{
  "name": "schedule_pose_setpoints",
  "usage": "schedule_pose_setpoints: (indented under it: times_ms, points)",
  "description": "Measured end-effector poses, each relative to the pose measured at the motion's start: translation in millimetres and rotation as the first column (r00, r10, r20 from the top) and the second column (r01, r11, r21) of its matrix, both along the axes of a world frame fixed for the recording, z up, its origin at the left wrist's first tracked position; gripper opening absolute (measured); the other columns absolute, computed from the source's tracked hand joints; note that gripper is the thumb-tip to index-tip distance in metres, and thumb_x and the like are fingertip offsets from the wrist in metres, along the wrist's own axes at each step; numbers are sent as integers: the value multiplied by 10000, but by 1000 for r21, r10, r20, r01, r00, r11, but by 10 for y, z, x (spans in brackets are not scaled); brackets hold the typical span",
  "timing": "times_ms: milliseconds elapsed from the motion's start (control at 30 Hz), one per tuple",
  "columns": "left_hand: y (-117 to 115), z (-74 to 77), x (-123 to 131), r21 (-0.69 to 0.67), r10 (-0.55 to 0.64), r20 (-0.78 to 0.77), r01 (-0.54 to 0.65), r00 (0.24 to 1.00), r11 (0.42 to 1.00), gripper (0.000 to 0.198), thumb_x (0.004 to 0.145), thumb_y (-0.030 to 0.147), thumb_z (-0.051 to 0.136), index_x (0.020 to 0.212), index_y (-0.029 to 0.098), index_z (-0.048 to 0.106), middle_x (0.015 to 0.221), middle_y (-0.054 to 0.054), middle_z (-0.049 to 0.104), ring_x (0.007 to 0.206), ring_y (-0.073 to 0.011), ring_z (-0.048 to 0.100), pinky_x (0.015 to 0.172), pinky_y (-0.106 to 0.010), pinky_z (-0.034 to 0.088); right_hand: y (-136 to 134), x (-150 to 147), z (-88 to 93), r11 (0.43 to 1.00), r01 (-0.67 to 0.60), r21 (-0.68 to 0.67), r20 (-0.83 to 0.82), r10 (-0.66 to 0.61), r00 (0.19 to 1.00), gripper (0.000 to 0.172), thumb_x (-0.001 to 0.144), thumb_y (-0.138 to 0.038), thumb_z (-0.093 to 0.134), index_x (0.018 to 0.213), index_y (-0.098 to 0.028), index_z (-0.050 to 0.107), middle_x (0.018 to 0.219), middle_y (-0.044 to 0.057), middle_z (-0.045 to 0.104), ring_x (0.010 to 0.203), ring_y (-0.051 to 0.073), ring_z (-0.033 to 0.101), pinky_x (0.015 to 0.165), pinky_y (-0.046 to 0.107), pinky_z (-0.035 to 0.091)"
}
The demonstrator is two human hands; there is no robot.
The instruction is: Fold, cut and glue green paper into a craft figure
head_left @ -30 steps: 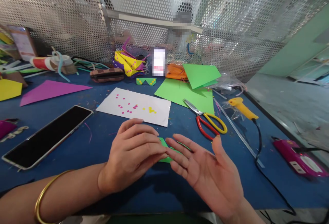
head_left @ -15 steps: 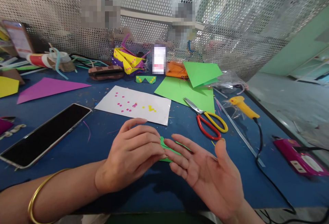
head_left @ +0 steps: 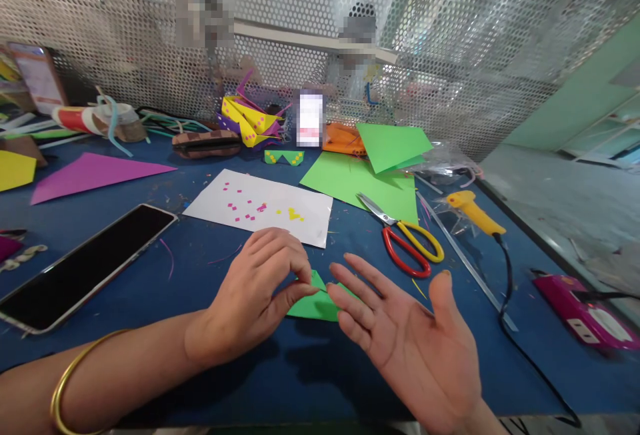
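A small folded green paper piece (head_left: 313, 303) lies on the blue table (head_left: 210, 382) between my hands. My left hand (head_left: 257, 292) curls over its left side, thumb and fingertips pinching its upper edge. A gold bangle sits on that wrist. My right hand (head_left: 415, 342) is palm up with its fingers spread, the fingertips touching the right side of the green piece. It holds nothing.
Red and yellow scissors (head_left: 407, 238) lie on a green sheet (head_left: 367, 182). A white sheet (head_left: 260, 207) bears small pink and yellow squares. A phone (head_left: 83, 265) is at left, a yellow glue gun (head_left: 473, 212) and a pink device (head_left: 583, 312) at right. Perforated metal screens stand behind.
My left hand's fingers have curled up from lying flat into a pinch on the green piece, showing more of it. My right hand has drawn slightly right and lower.
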State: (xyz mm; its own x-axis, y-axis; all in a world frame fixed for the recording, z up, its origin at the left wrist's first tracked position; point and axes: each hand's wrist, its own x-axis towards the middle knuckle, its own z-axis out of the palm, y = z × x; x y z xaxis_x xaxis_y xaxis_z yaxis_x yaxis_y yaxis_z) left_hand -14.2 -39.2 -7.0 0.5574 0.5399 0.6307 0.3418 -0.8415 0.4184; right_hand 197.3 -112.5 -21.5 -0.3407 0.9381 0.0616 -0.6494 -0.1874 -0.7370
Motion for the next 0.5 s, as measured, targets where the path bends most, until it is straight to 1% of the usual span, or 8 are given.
schedule_pose_setpoints:
  times_ms: [100,167,233,300,367,433,500]
  points:
    - [26,9,2,-71,78,49,-74,996,995,199,963,283,547,783,199,545,748,5,609,764,-153,578,738,-310,452,6,7,3,1000,21,15,34,-21,999,913,894,-734,-9,1373,-170,525,1453,180,495,1262,292,564,1010,523,481]
    - [28,23,2,-89,116,74,-109,991,990,176,940,253,587,772,202,571,721,17,628,732,-144,592,734,-304,463,13,4,5,999,37,26,64,-38,997,905,898,-733,3,1373,-169,528,1447,186,500,1266,303,560,995,539,491]
    - [16,39,-2,-59,103,81,-98,991,993,127,933,198,588,810,210,615,736,23,671,740,-140,622,784,-317,472,18,-3,8,998,61,30,99,-63,993,893,903,-729,20,1367,-166,535,1436,196,512,1262,317,563,973,555,504]
    - [-12,47,-9,-11,61,72,-61,996,998,94,932,175,584,882,225,647,782,29,712,788,-141,653,866,-341,463,20,-10,9,997,73,35,131,-77,988,896,899,-732,19,1368,-165,531,1429,203,519,1255,321,569,965,559,508]
    - [-50,40,-16,14,36,72,-37,997,999,60,921,198,613,929,241,655,823,35,733,840,-145,669,942,-365,439,20,-15,6,998,55,40,162,-61,985,924,886,-736,-21,1387,-164,503,1438,202,509,1261,312,565,979,548,501]
    - [-85,19,-23,29,24,79,-26,997,999,42,898,222,656,926,253,655,838,44,738,869,-147,671,993,-384,416,18,-18,-2,999,21,46,193,-29,981,961,865,-733,-87,1415,-164,456,1458,198,486,1282,297,545,1001,533,488]
    - [-109,-5,-28,55,14,73,-18,997,998,59,886,208,669,906,263,659,847,52,742,887,-146,666,1017,-391,401,17,-19,-12,998,-17,56,189,6,982,974,854,-727,-123,1433,-167,425,1480,194,460,1308,289,519,1022,529,470]
